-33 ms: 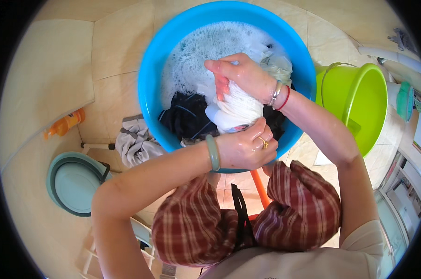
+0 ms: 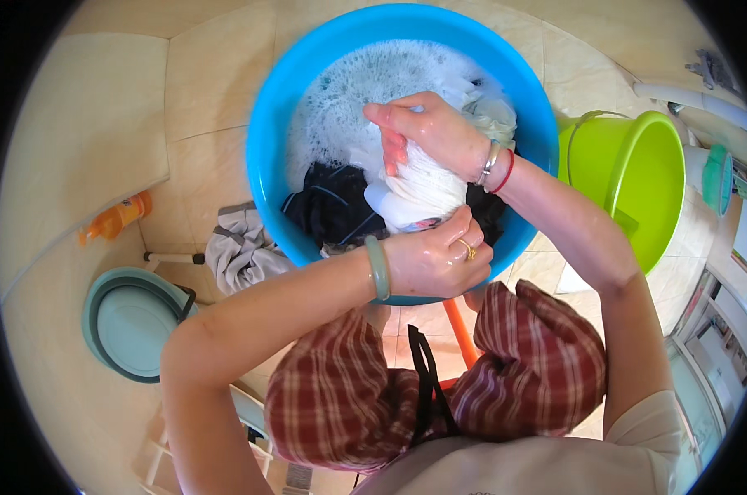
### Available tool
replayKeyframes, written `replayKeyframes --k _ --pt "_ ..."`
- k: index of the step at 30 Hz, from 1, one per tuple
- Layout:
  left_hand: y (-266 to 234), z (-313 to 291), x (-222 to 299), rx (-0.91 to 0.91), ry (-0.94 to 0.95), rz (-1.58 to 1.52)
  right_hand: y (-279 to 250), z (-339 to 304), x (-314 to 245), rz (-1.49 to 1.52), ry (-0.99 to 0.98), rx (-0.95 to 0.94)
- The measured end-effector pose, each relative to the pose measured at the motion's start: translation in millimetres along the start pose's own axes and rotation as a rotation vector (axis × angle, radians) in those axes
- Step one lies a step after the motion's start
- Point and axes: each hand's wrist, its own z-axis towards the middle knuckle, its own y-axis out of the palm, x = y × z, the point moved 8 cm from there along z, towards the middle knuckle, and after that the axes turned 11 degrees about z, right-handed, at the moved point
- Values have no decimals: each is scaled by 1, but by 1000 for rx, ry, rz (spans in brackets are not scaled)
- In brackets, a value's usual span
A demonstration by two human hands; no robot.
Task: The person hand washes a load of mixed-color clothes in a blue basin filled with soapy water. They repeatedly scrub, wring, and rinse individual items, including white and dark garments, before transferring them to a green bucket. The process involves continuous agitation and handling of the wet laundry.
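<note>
A wet white garment (image 2: 427,191) is bunched up over the blue basin (image 2: 266,165); its exact kind is hidden by the folds. My left hand (image 2: 435,257), with a jade-green bangle and a gold ring, is closed on its lower end near the basin's front rim. Higher up, my right hand (image 2: 435,132) grips the upper part, thumb pointing left. Foamy water (image 2: 348,99) fills the far side of the basin. Dark clothing (image 2: 332,202) lies in it left of the garment, and more pale cloth (image 2: 493,115) sits beyond my right wrist.
A lime-green bucket (image 2: 650,190) stands right of the basin. Grey clothing (image 2: 245,247) lies on the tiles at the left, near an orange bottle (image 2: 119,217) and a grey-green washbasin (image 2: 138,330). My knees in plaid trousers (image 2: 340,396) are close to the front rim.
</note>
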Motion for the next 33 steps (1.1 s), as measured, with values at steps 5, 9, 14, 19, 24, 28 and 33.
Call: replayKeyframes --k 5,9,14,19,24,28,33 --pt "-14 11 3 -32 52 32 4 -13 -33 -226 -70 26" --pt "-24 22 6 -76 97 40 7 -22 -48 -443 -134 -40" --pt "-33 26 12 -51 117 72 3 -30 -50 -470 -154 41" --pt "-38 21 19 -115 125 -17 2 -40 -47 -361 -158 217" --pt "-83 12 -15 71 -145 -310 -34 -70 -47 12 -252 476" --pt "-109 -46 -88 586 -1197 -785 -45 -117 -61 524 -290 558" --pt "-34 -110 -102 861 -1804 -1997 11 -158 -104 0 -618 247"
